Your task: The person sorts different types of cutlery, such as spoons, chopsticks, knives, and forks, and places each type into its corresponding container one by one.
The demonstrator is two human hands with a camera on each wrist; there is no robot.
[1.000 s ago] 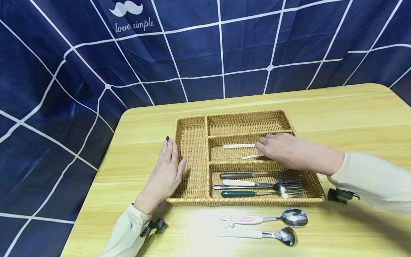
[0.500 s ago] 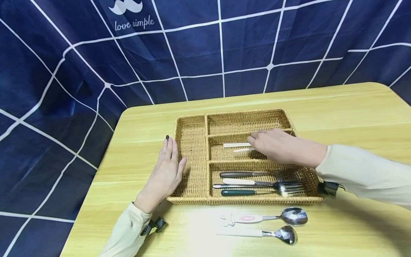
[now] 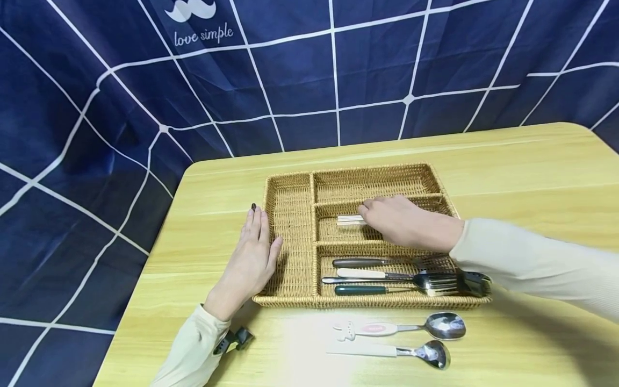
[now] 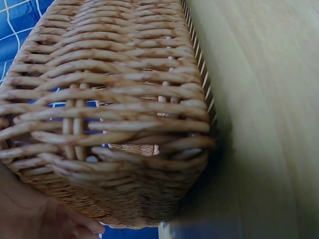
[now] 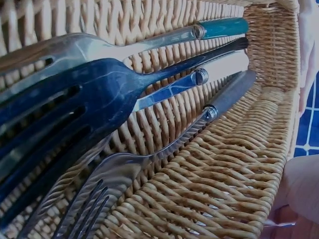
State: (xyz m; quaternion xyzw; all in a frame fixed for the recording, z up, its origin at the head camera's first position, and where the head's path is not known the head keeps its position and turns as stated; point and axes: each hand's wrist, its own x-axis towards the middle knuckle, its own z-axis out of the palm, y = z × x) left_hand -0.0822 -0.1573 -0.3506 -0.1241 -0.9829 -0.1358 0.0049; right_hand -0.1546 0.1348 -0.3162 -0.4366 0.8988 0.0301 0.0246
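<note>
A wicker cutlery tray [image 3: 313, 236] with several compartments lies on the table. My right hand [image 3: 394, 220] reaches into its middle compartment, fingers curled down over pale chopsticks [image 3: 349, 219]. Only the left ends of the chopsticks show; the hand hides the rest. My left hand [image 3: 249, 260] lies against the outside of the tray's left wall, fingers straight and thumb over the rim. In the left wrist view that woven wall [image 4: 114, 114] fills most of the picture. Several forks [image 5: 114, 84] lie in the compartment under my right wrist.
Two spoons, one with a rabbit-shaped handle end [image 3: 374, 329] and one with a plain white handle [image 3: 362, 350], lie in front of the tray. A blue checked cloth [image 3: 290, 75] hangs behind the table [image 3: 217, 199].
My right hand has moved left along the middle compartment. The nearer chopsticks have shifted left and back with it, now close beside the others. My left hand has stayed in place.
</note>
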